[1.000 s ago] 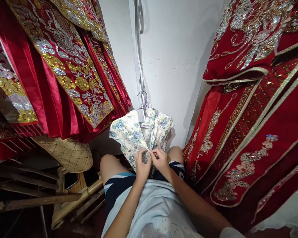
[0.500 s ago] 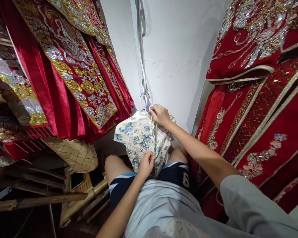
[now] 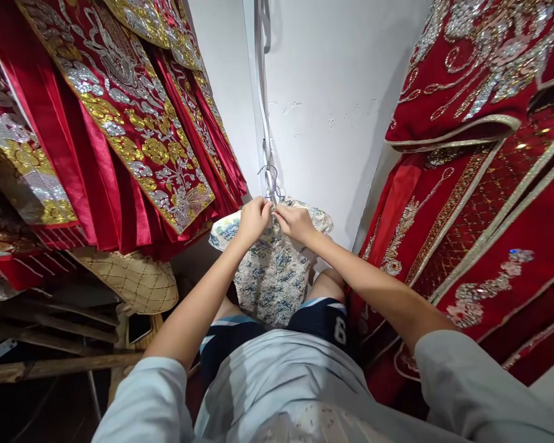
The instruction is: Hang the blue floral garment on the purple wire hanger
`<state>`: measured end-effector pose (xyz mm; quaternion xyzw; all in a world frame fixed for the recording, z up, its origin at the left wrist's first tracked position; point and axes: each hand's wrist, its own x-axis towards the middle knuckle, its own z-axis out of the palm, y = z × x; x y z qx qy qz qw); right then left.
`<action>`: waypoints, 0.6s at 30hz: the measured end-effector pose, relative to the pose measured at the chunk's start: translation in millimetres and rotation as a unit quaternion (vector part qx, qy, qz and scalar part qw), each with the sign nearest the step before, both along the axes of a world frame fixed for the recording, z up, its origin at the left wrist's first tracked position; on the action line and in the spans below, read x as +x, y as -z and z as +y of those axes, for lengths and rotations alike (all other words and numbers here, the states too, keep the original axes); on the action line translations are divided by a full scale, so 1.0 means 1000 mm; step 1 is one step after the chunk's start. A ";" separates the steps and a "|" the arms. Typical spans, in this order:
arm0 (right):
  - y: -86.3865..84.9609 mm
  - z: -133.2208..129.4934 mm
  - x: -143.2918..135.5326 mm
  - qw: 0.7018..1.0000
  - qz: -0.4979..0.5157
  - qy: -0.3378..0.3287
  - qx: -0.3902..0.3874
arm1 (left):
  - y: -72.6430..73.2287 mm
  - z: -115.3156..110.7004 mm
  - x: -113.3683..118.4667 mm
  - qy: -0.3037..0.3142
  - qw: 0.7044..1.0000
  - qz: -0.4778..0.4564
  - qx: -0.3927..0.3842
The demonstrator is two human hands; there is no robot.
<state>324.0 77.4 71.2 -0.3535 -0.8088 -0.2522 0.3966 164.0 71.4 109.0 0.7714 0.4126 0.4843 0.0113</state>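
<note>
At far left hangs a red embroidered skirt. Next, the left hand has thumb and finger pinched together at the neck of the floral blouse, which hangs on a hanger, collar by the hanger's top edge and lower end between the thighs. The right hand pinches just beside it (the exact fold is hidden). A hard downward pull by these 2 hands could unhook the hanger or crease the cloth. Furthest right: a beaded red gown.
</note>
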 end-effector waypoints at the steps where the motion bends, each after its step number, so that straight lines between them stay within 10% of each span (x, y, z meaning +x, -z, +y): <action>1: 0.004 0.001 -0.001 1.000 -0.013 0.004 0.002 | 0.001 0.001 0.002 -0.005 1.000 -0.018 -0.019; 12: 0.057 -0.005 -0.007 0.968 -0.130 -0.040 -0.210 | 0.000 0.011 0.007 0.028 0.981 -0.185 -0.050; 18: 0.101 -0.036 -0.018 0.947 -0.151 -0.078 -0.273 | -0.007 0.022 -0.055 -0.020 0.947 -0.319 -0.009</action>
